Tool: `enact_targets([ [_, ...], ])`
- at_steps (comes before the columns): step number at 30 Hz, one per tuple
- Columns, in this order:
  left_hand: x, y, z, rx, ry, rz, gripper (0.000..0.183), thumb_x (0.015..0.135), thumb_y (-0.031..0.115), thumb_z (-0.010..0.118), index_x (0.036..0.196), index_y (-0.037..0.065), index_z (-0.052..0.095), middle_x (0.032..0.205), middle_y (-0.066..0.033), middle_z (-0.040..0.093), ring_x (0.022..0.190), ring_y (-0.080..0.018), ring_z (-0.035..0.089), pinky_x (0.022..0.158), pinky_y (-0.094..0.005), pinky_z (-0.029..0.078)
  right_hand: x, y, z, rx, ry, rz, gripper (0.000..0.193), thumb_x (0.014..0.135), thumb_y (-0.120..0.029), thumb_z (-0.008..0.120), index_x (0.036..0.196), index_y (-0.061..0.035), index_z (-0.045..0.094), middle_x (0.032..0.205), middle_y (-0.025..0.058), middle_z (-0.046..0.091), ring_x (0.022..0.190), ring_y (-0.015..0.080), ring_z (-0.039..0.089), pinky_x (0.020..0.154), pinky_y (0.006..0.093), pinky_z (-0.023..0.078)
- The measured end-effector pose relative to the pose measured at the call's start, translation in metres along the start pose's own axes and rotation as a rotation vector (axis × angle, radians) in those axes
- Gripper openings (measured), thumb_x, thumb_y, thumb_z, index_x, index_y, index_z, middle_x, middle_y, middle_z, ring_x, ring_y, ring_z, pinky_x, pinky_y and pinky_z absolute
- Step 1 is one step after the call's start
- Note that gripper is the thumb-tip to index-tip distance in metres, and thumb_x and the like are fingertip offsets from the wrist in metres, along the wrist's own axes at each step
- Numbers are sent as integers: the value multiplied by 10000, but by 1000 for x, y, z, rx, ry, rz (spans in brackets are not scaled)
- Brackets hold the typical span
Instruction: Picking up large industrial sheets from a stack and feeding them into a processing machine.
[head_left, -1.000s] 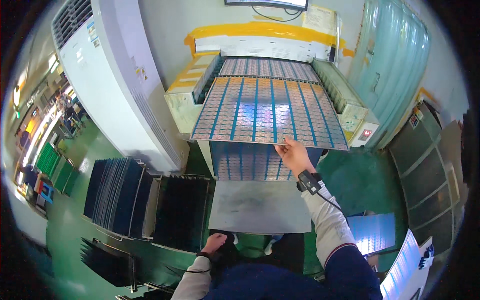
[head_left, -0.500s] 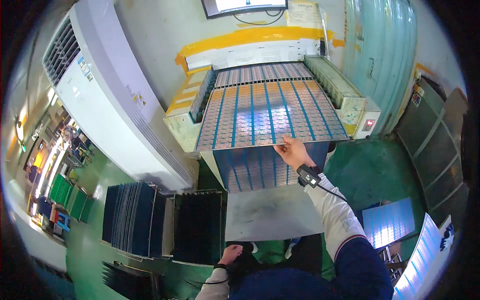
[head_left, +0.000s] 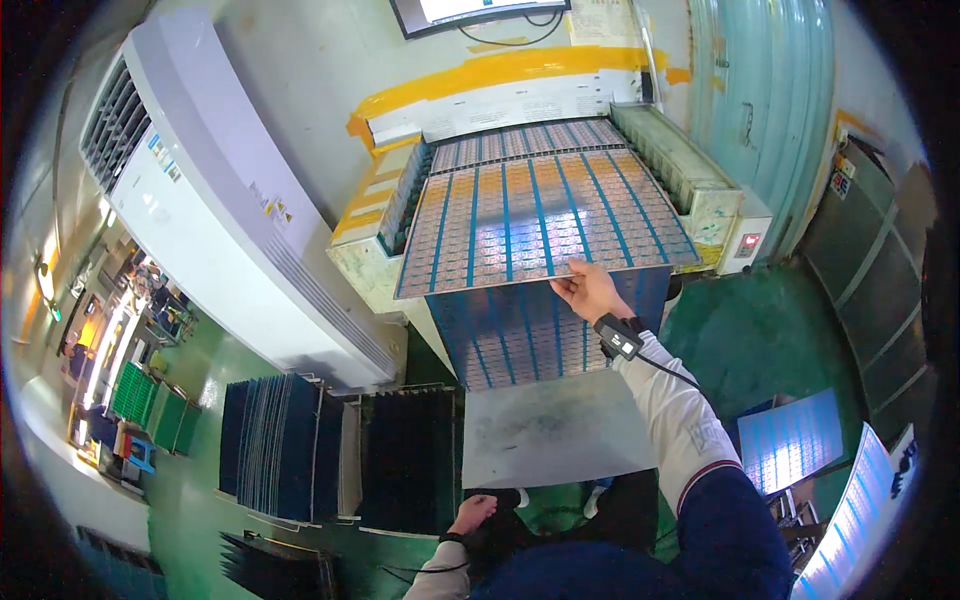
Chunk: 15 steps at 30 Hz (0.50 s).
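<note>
A large copper-coloured circuit board panel (head_left: 520, 215) with blue-green stripes lies across the conveyor machine's bed. My right hand (head_left: 590, 290) is closed on the middle of its near edge, thumb and fingers pinching it. Just beyond it lies a second striped panel (head_left: 530, 142). Under the held panel's near edge, another striped panel (head_left: 540, 330) leans nearly upright behind a grey board (head_left: 560, 430). My left hand (head_left: 473, 513) hangs low by my lap, near the grey board's left corner, its fingers curled with nothing visible in them.
Racks of dark boards (head_left: 270, 445) stand on the floor at left, below a tall white air conditioner (head_left: 240, 220). More striped panels (head_left: 790, 440) lean at lower right. The machine's side rails (head_left: 675, 160) flank the bed. Large dark boards (head_left: 860, 270) lean against the right wall.
The held panel has slid slightly away from me, nearer the panel beyond, with my right hand still on its edge. More of the upright panel below shows. The view has shifted a little.
</note>
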<state>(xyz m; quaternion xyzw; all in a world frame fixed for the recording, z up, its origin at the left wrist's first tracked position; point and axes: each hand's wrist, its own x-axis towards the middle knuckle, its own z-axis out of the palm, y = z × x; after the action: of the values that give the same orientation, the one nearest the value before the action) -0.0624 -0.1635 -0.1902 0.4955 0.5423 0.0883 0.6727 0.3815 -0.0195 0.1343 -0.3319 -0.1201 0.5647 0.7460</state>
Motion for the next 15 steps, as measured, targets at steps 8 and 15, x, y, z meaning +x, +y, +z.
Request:
enact_targets([
  [8,0,5,-4,-21,-23,-38,302,858,269,631,993,-1,634,827,-36,631,717,-99,576,651,-235,480,18,-11,4,-19,7,23,129,913,-173,493,942,-54,536,887,82,630,798,215,602,783,365,504],
  [15,7,6,-2,-17,-6,-60,293,862,262,624,983,-5,636,819,-38,629,709,-105,579,643,-242,482,36,-15,-8,-45,-35,12,129,907,-190,524,929,-66,554,910,73,626,823,207,608,778,353,504],
])
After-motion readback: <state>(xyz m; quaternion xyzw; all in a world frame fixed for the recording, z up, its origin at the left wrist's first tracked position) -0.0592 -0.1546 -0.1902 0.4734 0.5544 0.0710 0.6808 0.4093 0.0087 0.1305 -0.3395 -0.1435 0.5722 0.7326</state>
